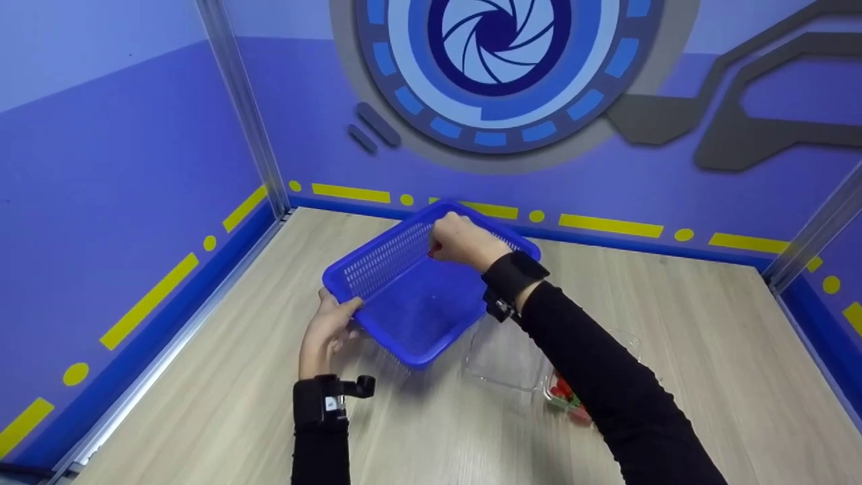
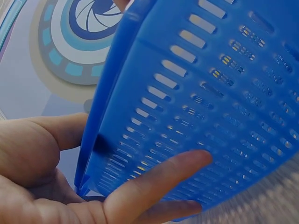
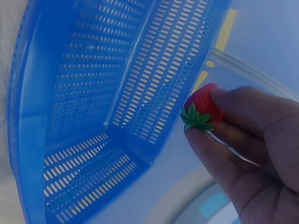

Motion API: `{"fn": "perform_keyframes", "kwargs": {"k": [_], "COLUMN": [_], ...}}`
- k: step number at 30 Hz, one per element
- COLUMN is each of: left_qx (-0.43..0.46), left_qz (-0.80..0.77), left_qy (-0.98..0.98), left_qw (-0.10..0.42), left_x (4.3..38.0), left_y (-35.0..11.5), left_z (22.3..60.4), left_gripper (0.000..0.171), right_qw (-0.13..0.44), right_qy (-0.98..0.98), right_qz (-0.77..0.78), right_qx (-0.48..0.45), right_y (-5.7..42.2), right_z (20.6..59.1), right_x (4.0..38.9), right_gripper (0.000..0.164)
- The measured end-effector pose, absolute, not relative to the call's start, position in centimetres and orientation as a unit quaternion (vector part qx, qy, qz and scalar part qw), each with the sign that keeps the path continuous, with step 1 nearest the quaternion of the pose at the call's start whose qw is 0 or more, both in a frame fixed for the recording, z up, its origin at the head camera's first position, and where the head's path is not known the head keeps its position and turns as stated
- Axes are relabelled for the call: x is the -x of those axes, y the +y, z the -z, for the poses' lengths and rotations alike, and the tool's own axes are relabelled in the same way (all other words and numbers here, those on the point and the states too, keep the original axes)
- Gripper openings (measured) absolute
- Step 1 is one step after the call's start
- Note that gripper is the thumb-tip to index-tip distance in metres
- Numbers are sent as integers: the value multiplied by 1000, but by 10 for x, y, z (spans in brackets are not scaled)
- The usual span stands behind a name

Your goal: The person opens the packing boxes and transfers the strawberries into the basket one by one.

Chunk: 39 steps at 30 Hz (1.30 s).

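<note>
My left hand (image 1: pixel 328 330) grips the near left corner of a blue slotted plastic basket (image 1: pixel 417 303), which tilts above the table. In the left wrist view the thumb lies over the rim, with fingers (image 2: pixel 159 182) against the slotted outer wall. Over the basket's far part is my right hand (image 1: pixel 461 239), pinching a strawberry (image 3: pixel 205 105) with green leaves between thumb and fingertips. The inside of the basket shows bare blue bottom in the head view.
A clear plastic box with an open lid (image 1: pixel 505 357) lies on the wooden table (image 1: pixel 707 350), partly under my right forearm. Red strawberries (image 1: pixel 562 389) show in it. Blue panels (image 1: pixel 148 168) wall the table at the back and sides.
</note>
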State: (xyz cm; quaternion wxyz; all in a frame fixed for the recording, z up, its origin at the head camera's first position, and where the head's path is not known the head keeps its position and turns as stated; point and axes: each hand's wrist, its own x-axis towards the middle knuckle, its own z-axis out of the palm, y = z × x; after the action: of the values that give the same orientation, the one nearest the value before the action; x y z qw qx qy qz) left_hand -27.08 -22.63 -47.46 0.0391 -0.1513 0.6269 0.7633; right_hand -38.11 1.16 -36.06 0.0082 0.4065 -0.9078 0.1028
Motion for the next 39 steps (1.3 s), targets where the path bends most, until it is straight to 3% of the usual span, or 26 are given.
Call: {"fn": "perform_keyframes", "kwargs": {"k": [22, 27, 39], "left_qx": [154, 162, 144], "left_qz": [-754, -760, -765], "left_qy": [638, 629, 626], "left_qw": [29, 37, 39], "left_x": [272, 271, 270], "left_y": [-225, -225, -226], "left_z": [475, 475, 476], "left_gripper": [99, 107, 103], "right_qw": [19, 14, 12], "right_qy": [-886, -889, -881], "right_qz": [-139, -131, -120], "right_qx": [-442, -439, -457], "right_y": [15, 20, 87], "right_z": [356, 348, 342], "right_x": [370, 369, 336], "right_gripper": [6, 18, 26]}}
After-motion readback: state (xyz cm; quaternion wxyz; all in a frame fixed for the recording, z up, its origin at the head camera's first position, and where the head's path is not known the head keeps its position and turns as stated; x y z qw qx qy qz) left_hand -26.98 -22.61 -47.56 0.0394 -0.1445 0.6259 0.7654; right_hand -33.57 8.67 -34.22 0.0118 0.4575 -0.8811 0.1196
